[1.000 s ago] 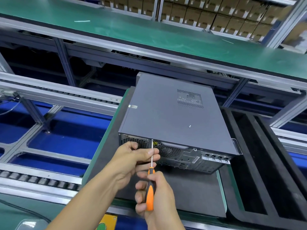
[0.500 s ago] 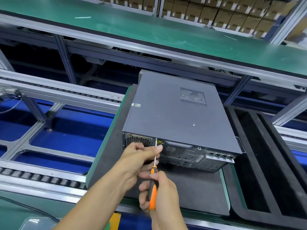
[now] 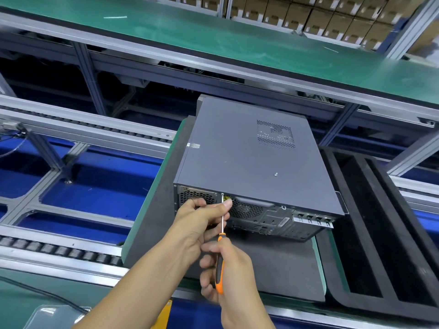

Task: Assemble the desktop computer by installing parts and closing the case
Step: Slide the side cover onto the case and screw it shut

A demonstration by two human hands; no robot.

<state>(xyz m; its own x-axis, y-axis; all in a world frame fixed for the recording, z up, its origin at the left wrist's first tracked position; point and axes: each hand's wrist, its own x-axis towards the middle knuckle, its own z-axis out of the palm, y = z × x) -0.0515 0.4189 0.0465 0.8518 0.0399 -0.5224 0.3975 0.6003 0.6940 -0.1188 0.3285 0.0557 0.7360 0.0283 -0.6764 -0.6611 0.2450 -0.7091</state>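
You had the case [image 3: 249, 157] closed, your right hand [image 3: 234, 276] gripping the screwdriver [image 3: 219, 262], left hand [image 3: 199, 224] pinching its shaft at a rear screw [image 3: 222, 194]; one loose screw [image 3: 275, 174] remained at frame centre.

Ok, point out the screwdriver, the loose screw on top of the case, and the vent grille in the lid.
screwdriver [image 3: 219, 264]: head view, on the orange and black handle.
loose screw [image 3: 275, 174]: head view, on the screw itself.
vent grille [image 3: 275, 134]: head view, middle of the perforated patch.
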